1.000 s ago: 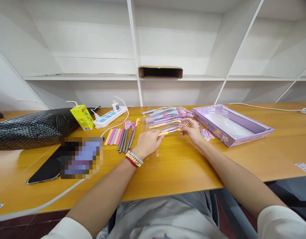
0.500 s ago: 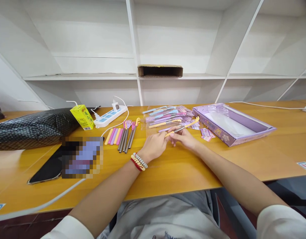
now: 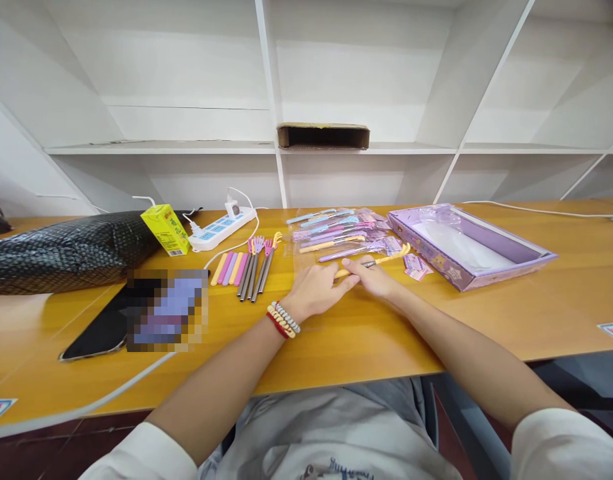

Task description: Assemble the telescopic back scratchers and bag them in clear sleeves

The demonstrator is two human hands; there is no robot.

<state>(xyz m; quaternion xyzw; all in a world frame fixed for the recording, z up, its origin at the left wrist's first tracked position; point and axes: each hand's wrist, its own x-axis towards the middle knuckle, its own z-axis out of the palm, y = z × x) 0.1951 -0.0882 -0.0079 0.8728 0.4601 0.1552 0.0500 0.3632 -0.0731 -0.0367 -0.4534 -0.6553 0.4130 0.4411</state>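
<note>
Across the left of the tabletop (image 3: 526, 307) we see a shiny black bag (image 3: 71, 253) lying lengthwise, with a yellow-green drink carton (image 3: 165, 230) just beside its right end and a white power strip (image 3: 224, 229), plugs in it, next along; nearer us lies a flat dark device (image 3: 104, 325), partly hidden by a pixelated patch, with a thick white cable (image 3: 126, 381) passing in front. Behind, we face white shelving (image 3: 356, 67); a cardboard box (image 3: 324, 137) rests there, its open side towards us.
</note>
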